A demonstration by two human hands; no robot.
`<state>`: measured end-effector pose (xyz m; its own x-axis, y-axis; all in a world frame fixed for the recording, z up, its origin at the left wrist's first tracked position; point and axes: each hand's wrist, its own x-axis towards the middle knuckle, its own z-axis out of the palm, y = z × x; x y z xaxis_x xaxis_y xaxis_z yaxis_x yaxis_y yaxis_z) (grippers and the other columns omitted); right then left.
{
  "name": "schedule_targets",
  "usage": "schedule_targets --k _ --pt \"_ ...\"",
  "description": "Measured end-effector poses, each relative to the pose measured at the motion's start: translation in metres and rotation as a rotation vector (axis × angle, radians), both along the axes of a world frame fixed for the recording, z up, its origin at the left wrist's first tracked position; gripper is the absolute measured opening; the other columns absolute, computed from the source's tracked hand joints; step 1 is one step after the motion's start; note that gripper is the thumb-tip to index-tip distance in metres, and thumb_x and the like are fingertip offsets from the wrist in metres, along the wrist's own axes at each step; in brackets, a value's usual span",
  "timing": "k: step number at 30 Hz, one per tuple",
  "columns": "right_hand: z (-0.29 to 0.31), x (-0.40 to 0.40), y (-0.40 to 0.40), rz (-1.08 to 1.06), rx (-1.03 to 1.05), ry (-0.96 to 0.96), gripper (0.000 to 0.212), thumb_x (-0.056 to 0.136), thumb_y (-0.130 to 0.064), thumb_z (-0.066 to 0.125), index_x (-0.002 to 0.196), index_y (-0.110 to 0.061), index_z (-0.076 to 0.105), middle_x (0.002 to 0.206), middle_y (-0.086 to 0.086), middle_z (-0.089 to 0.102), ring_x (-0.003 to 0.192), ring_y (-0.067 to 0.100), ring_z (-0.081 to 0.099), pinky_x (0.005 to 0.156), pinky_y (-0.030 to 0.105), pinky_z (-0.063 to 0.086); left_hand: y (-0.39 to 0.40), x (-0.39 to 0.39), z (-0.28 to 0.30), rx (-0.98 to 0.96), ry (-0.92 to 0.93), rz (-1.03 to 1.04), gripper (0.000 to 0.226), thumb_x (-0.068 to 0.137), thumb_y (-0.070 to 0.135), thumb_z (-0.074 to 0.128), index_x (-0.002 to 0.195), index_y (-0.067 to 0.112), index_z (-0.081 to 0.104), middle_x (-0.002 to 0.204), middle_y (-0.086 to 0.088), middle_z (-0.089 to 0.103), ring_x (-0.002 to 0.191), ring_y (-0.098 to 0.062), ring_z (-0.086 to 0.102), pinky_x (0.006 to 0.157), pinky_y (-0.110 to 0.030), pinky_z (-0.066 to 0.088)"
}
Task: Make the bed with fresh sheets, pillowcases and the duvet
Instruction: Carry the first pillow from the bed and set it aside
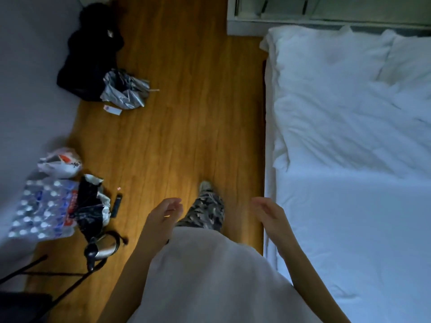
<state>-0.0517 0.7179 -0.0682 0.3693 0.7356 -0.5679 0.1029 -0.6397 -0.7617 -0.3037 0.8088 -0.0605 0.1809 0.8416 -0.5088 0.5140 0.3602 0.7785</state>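
The bed (pixel 349 229) fills the right side, covered by a smooth white sheet. A rumpled white duvet (pixel 338 117) lies over its upper half, and a white pillow (pixel 410 59) shows at the far right near the headboard. I stand on the wooden floor beside the bed's left edge. My left hand (pixel 164 214) hangs over the floor with loosely curled fingers and holds nothing. My right hand (pixel 270 214) hovers just left of the mattress edge, fingers relaxed, empty.
Against the left wall lie a black bag (pixel 91 54), a folded silver umbrella (pixel 126 89), a plastic bag (pixel 61 163), a pack of water bottles (pixel 44 208), a black umbrella (pixel 93 206) and a kettle (pixel 102 249). A white nightstand (pixel 245 26) stands ahead.
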Motion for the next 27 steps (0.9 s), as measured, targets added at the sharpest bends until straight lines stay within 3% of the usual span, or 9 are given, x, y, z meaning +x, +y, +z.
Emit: schedule_targets --k 3,5,8,10,15,20,23,27 --pt "0.01 0.024 0.083 -0.04 0.005 -0.007 0.026 0.097 -0.016 0.053 0.123 -0.012 0.058 0.117 -0.001 0.059 0.106 0.007 0.058 0.071 0.002 0.042 0.096 0.026 0.006 0.0 -0.005 -0.09 0.014 0.096 0.022 0.056 0.108 0.029 0.061 0.108 0.013 0.062 0.104 -0.006 0.058 0.074 -0.01 0.04" --pt "0.03 0.041 0.139 -0.071 0.057 -0.013 0.027 0.097 -0.013 0.053 0.123 -0.008 0.057 0.118 0.001 0.059 0.098 -0.007 0.058 0.068 0.001 0.042 0.16 0.046 0.023 0.011 -0.034 -0.143 0.014 0.097 0.025 0.055 0.108 0.031 0.06 0.11 0.015 0.061 0.105 -0.001 0.056 0.078 -0.012 0.039" --pt "0.056 0.068 0.216 -0.1 0.109 -0.035 0.022 0.097 -0.019 0.053 0.119 -0.019 0.058 0.11 -0.011 0.059 0.092 -0.009 0.055 0.065 0.0 0.041 0.248 0.078 0.051 0.058 -0.054 -0.177 0.012 0.098 0.026 0.053 0.105 0.033 0.06 0.106 0.021 0.059 0.097 0.01 0.053 0.075 -0.007 0.038" --pt "0.067 0.083 0.256 -0.134 0.129 -0.062 0.018 0.096 -0.023 0.054 0.114 -0.025 0.059 0.104 -0.017 0.06 0.093 -0.007 0.055 0.063 -0.003 0.039 0.296 0.096 0.06 0.096 -0.046 -0.183 0.015 0.097 0.027 0.053 0.109 0.03 0.061 0.106 0.019 0.06 0.099 0.007 0.053 0.075 -0.008 0.037" --pt "0.046 0.122 0.342 -0.169 0.072 -0.063 0.02 0.094 -0.028 0.056 0.113 -0.025 0.061 0.103 -0.015 0.063 0.095 -0.002 0.058 0.079 0.016 0.045 0.392 0.141 0.046 0.076 -0.039 -0.176 0.016 0.097 0.025 0.054 0.11 0.027 0.062 0.108 0.014 0.062 0.103 0.002 0.055 0.08 -0.013 0.039" --pt "0.015 0.186 0.445 -0.142 0.044 0.011 0.024 0.095 -0.021 0.056 0.118 -0.017 0.06 0.101 -0.016 0.061 0.092 -0.006 0.057 0.069 0.003 0.043 0.477 0.2 0.014 0.01 -0.001 -0.154 0.013 0.096 0.02 0.056 0.104 0.027 0.063 0.106 0.012 0.063 0.103 -0.001 0.057 0.08 -0.014 0.041" --pt "0.015 0.239 0.516 -0.115 0.06 0.007 0.024 0.095 -0.023 0.055 0.119 -0.017 0.06 0.103 -0.014 0.06 0.093 -0.002 0.057 0.07 0.007 0.044 0.538 0.247 0.016 0.014 0.036 -0.124 0.015 0.096 0.02 0.055 0.109 0.024 0.063 0.108 0.012 0.063 0.102 0.0 0.056 0.082 -0.016 0.044" --pt "0.027 0.313 0.612 -0.097 0.072 -0.043 0.022 0.096 -0.028 0.053 0.117 -0.025 0.059 0.106 -0.015 0.058 0.097 0.0 0.055 0.082 0.017 0.044 0.631 0.318 0.038 0.064 0.035 -0.115 0.015 0.097 0.021 0.055 0.109 0.024 0.061 0.105 0.017 0.061 0.099 0.003 0.056 0.075 -0.011 0.041"
